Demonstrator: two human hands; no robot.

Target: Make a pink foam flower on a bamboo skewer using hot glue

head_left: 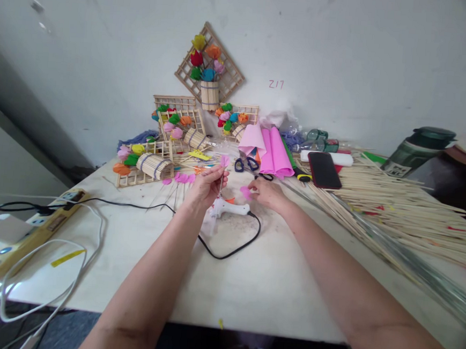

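Observation:
My left hand [210, 186] is closed in a pinch on a thin wire stem that carries a pink paper flower [225, 161] at its top. On the right, my right hand [268, 193] has its fingers bent together at the edge of a pink paper petal [246, 192] low over the table. Beneath my hands lies a white glue gun [232, 207] with a black cord. Several pink petals [182, 178] and thin wire stems lie left of my left hand.
Finished flower baskets on stick lattices [153, 165] stand at the back left. Pink paper rolls [275, 153], scissors [246, 165], a phone [324, 170], bundled sticks [399, 209] and a dark green bottle [418, 151] lie right. A power strip [30, 234] sits left.

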